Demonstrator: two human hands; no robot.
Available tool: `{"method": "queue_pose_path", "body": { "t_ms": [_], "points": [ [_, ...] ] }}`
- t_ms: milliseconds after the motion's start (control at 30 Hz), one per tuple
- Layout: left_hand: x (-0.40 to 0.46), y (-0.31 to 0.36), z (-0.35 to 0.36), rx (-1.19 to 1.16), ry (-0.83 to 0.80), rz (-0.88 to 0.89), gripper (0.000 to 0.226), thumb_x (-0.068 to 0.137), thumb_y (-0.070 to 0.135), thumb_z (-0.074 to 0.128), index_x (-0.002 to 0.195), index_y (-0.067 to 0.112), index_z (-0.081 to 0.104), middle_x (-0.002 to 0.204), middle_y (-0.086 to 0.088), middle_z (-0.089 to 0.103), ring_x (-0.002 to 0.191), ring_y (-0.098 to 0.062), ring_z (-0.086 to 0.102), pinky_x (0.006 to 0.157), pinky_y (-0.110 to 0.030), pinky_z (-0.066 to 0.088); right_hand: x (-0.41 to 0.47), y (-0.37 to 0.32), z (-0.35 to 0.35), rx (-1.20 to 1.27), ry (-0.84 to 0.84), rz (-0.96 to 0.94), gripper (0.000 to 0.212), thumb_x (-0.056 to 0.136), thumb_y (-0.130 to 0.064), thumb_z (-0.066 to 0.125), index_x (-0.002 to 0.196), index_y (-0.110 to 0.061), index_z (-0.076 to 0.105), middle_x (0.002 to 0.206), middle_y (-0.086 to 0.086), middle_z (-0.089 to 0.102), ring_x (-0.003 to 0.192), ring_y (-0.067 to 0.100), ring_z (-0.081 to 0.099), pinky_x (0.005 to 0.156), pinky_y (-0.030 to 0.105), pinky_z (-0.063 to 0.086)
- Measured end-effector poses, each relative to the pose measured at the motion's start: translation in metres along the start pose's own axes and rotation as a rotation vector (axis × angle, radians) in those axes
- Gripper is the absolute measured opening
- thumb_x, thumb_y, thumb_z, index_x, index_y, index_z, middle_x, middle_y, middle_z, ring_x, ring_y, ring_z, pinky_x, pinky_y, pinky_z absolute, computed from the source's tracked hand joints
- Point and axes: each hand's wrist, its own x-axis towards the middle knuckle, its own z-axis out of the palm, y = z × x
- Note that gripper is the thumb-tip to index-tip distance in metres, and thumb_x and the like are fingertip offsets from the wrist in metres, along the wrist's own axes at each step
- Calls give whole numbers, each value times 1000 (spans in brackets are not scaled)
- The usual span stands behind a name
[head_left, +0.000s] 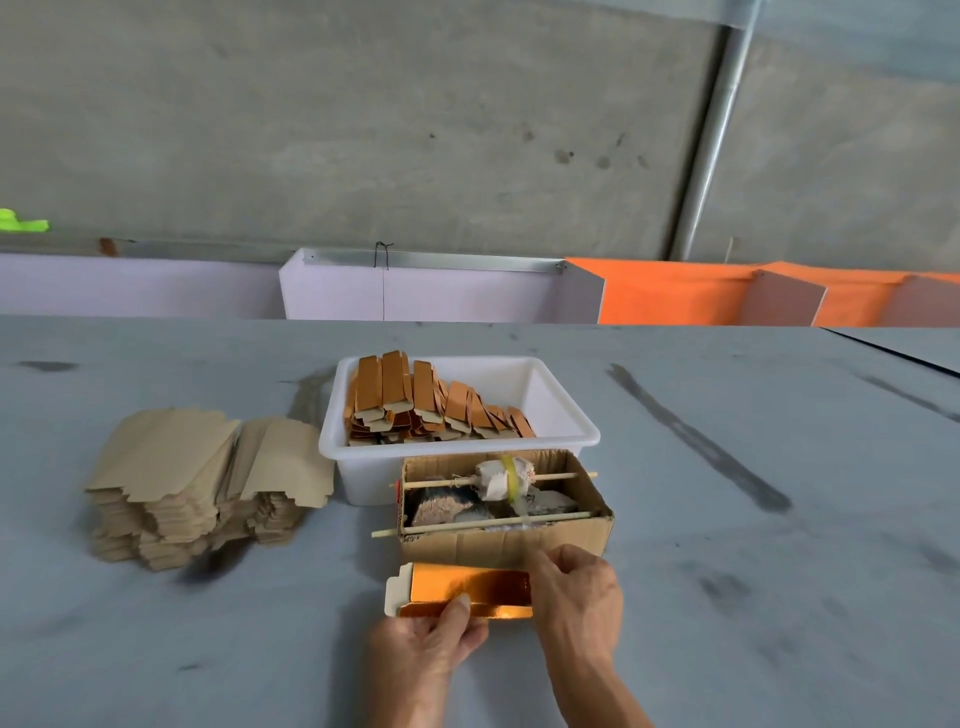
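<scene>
A shiny orange-gold card blank (467, 587) with a white end tab lies flat on the grey table, just in front of a small cardboard box (498, 543). My left hand (434, 636) pinches its near folded edge, thumb on top. My right hand (576, 592) grips the blank's right end, fingers curled over it by the box's front wall. The box holds a wrapped roll (503, 479) on a wooden stick, a second stick across the front, and grey lumps beneath.
A white plastic tub (561, 410) behind the box holds several folded orange pieces (415, 405). A stack of flat brown card blanks (197, 483) sits at the left. Lilac and orange boards stand along the table's far edge.
</scene>
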Motion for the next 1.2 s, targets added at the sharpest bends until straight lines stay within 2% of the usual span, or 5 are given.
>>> {"method": "queue_pose_path", "body": {
  "t_ms": [367, 567, 733, 1033, 1200],
  "points": [
    [4, -11, -3, 112, 42, 5, 7, 83, 3, 66, 78, -2, 66, 71, -14, 73, 69, -25, 72, 78, -36, 52, 1, 11, -5, 112, 12, -22, 28, 80, -25, 65, 56, -13, 63, 53, 1, 57, 55, 14, 51, 50, 24, 37],
    [4, -13, -4, 108, 47, 23, 5, 82, 0, 66, 77, -1, 67, 71, -13, 73, 68, -26, 72, 63, -26, 58, 5, 12, -1, 53, 29, -46, 29, 83, -26, 63, 56, -15, 62, 54, -2, 58, 56, 12, 54, 51, 24, 42],
    [1, -10, 1, 97, 54, 65, 13, 82, -4, 64, 72, 2, 68, 67, -13, 72, 63, -23, 71, 68, -29, 59, 1, 20, 2, 3, 6, -66, 29, 85, -22, 60, 57, -14, 63, 55, -2, 58, 58, 14, 54, 60, 30, 49],
    [-9, -1, 6, -20, 55, 68, 13, 85, -6, 59, 74, -2, 65, 59, -7, 68, 56, -17, 68, 55, -19, 55, -19, 23, -27, 290, -84, -82, 25, 75, -10, 66, 50, -12, 61, 40, -8, 47, 38, 4, 36, 40, 15, 29],
    [-17, 1, 9, -75, 53, 34, 10, 86, -4, 59, 79, -2, 66, 68, -14, 71, 62, -22, 70, 56, -22, 56, -42, 18, -38, 503, -273, -27, 26, 78, -8, 68, 52, -7, 62, 54, 2, 53, 46, 0, 39, 57, 27, 32]
  ]
}}
